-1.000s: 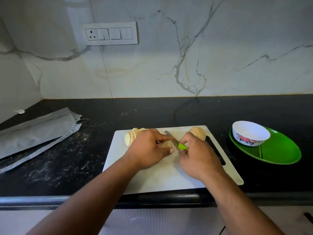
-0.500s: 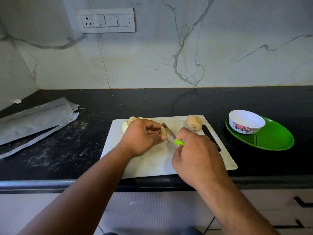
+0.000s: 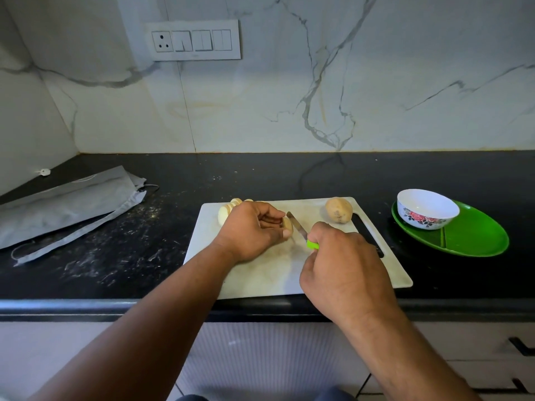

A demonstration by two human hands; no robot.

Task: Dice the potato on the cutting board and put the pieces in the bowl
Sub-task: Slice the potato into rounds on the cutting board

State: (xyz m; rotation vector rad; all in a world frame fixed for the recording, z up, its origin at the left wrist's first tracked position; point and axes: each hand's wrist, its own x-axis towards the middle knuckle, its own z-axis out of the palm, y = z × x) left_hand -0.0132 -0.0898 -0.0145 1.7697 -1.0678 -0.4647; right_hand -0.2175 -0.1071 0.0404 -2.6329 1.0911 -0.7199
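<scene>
From the head camera, a white rectangular plastic cutting board [image 3: 260, 273] lies on a black stone countertop [image 3: 260, 175] near its front edge. The left hand [image 3: 250, 231] rests on the board with its fingers curled, pinching a pale cut piece of potato [image 3: 288, 224] at the fingertips. The right hand [image 3: 344, 273] has its fingers wrapped round the bright green handle of a small knife [image 3: 301, 231], whose steel blade slants up to the left and lies just beside the held piece. A row of pale potato slices [image 3: 227, 209] sits at the board's far left corner, partly hidden behind the left hand. A whole brown unpeeled potato [image 3: 338, 210] stands near the far right corner. To the right of the board, a white bowl with a red flower pattern [image 3: 427, 208] sits on an oval green divided plate [image 3: 477, 235]. A grey fabric pouch [image 3: 63, 206] lies at the left
</scene>
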